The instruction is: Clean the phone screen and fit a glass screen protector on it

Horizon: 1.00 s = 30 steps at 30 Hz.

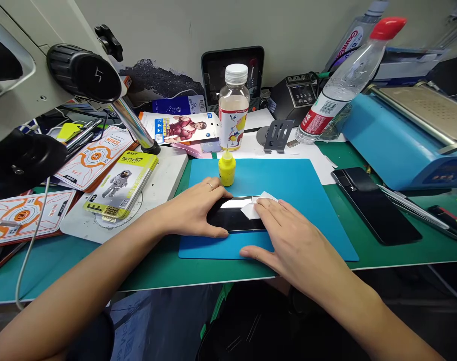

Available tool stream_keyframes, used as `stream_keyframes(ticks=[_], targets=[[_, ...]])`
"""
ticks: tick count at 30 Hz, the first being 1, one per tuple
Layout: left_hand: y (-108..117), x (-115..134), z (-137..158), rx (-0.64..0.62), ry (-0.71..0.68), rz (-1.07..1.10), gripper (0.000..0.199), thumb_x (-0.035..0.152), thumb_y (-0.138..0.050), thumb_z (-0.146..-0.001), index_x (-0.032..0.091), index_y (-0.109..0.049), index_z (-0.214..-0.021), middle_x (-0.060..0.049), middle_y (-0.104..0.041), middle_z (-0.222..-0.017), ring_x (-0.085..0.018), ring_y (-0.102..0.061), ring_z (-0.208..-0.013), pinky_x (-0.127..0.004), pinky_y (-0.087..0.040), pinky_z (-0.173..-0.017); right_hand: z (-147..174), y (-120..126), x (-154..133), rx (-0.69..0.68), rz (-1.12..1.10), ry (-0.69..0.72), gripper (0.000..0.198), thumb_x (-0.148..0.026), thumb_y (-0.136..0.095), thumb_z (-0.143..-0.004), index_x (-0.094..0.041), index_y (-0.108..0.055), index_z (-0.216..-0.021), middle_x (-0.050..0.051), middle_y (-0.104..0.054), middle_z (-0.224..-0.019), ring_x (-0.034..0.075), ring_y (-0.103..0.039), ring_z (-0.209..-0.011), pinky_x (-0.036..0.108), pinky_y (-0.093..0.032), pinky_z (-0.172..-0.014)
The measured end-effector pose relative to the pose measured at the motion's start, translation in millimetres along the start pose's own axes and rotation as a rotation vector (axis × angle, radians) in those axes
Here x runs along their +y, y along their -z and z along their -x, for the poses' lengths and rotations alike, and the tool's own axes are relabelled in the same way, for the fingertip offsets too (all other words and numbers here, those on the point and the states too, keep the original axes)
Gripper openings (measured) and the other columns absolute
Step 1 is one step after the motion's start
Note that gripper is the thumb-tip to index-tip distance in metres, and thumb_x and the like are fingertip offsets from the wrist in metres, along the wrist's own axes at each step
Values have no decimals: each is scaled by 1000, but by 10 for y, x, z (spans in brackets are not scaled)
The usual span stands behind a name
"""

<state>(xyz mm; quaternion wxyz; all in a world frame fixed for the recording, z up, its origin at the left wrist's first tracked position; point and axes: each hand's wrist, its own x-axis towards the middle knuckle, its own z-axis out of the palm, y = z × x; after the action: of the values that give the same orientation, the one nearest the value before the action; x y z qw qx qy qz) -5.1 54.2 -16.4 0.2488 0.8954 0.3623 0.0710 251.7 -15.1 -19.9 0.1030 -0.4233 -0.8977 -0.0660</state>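
On the blue mat (pixel 318 235) lies a black phone (pixel 234 220), glossy side up and reflecting a bright patch. My left hand (pixel 194 208) clasps the phone's left end, thumb along the near edge and fingers at the far edge. Under the fingers of my right hand (pixel 288 228), a white wipe (pixel 250 210) is pressed on the right part of the glass; the right thumb sticks out over the mat. The phone's right end is hidden by that hand. Just beyond the phone stands a small yellow bottle (pixel 227 169) with a thin tip.
Behind the mat stand a drink bottle (pixel 234 113) and a black phone stand (pixel 279 136). To the right are another phone (pixel 375 205), tweezers (pixel 420 210), a leaning water bottle (pixel 337 95) and a blue machine (pixel 401 135). Battery packs (pixel 121 183) and a microscope arm (pixel 131 120) occupy the left.
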Motion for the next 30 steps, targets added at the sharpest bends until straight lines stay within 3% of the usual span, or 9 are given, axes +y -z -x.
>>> stream_keyframes(ticks=[8, 12, 18, 30], targets=[[-2, -8, -6, 5, -14, -3, 70, 52, -81, -81, 15, -57, -134, -12, -58, -118, -31, -56, -115, -45, -50, -98, -117, -118, 142, -55, -53, -31, 89, -68, -62, -91, 2, -55, -145, 29, -60, -149, 40, -56, -141, 56, -47, -117], [10, 4, -10, 2, -9, -21, 70, 54, -81, -81, 14, -57, -133, -13, -57, -119, -31, -56, -114, -45, -49, -98, 79, -123, 87, -17, -20, -15, 86, -64, -54, -98, 3, -48, -151, 29, -52, -156, 40, -48, -148, 58, -47, -117], [19, 10, -14, -5, -9, -24, 69, 54, -80, -81, 14, -57, -133, -13, -57, -119, -32, -55, -114, -45, -49, -98, 372, -14, -92, 15, 48, 11, 81, -65, -40, -102, 3, -54, -146, 28, -58, -151, 38, -58, -140, 56, -51, -113], [9, 23, 3, -10, -22, -26, 71, 53, -80, -83, 14, -56, -137, -12, -58, -117, -32, -56, -115, -46, -49, -100, -129, -65, 83, -99, -68, -15, 93, -72, -60, -90, 2, -55, -147, 28, -58, -151, 40, -53, -143, 54, -44, -120]])
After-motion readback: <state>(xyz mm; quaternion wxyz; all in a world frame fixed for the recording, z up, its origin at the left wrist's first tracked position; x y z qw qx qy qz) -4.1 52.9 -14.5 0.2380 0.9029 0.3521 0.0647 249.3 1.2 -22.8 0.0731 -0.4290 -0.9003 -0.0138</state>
